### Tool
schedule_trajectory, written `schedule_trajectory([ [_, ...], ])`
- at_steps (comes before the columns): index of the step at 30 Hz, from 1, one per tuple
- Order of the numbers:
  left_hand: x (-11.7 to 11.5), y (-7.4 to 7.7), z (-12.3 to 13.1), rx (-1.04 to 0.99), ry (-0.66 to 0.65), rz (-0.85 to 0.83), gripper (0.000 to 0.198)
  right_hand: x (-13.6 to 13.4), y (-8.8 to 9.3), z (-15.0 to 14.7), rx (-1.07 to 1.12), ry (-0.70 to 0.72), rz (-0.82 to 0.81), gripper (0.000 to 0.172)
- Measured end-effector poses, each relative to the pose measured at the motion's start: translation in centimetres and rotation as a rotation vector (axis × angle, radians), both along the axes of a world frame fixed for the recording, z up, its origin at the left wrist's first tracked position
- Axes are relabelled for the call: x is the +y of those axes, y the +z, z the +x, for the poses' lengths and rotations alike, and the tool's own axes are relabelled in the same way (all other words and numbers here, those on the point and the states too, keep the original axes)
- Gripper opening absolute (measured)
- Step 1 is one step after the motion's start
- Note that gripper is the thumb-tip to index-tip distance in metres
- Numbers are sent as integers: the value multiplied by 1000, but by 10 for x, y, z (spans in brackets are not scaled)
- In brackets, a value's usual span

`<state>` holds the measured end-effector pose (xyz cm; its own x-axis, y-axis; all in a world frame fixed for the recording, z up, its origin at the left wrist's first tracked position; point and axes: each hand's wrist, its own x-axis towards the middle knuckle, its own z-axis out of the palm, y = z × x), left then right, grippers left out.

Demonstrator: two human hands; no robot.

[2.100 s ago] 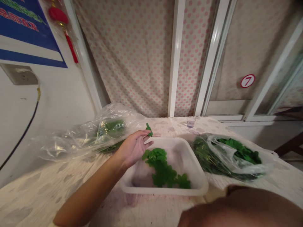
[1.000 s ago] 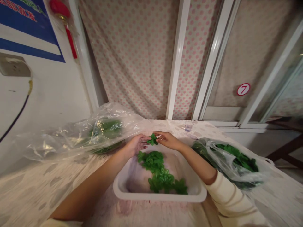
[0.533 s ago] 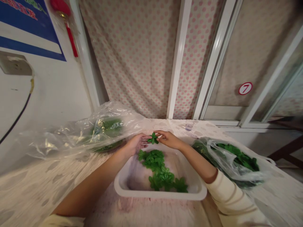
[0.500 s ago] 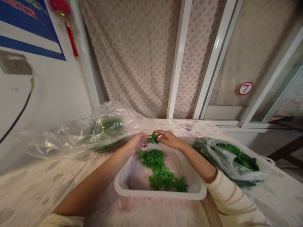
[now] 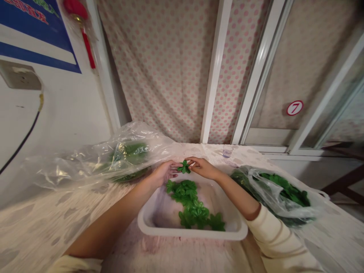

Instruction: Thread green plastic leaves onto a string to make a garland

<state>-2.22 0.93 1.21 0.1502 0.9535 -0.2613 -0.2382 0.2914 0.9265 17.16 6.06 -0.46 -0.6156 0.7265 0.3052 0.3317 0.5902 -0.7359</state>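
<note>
Flower-shaped green piece [image 5: 184, 167] between hands [image 5: 164, 174]

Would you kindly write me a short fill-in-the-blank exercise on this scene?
Between the left hand and right hand is a small, flower-shaped piece coloured ____.
The rectangular plastic tray holding similar pieces is coloured ____.
The round, red-rimmed sticker shows the number ____.
The red, tasselled ornament hangs at the picture's upper ____.

Missing words: green; white; 7; left.
</note>
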Motion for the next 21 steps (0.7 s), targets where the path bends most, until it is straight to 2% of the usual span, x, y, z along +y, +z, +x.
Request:
schedule_trajectory([
  [15,2,-1,-1,-1,-18,-10,27,2,-2,0,2,-12,22,31],
  [21,1,1,-2,-16,-62,-5,34,3,-3,0,10,-11,4,30],
])
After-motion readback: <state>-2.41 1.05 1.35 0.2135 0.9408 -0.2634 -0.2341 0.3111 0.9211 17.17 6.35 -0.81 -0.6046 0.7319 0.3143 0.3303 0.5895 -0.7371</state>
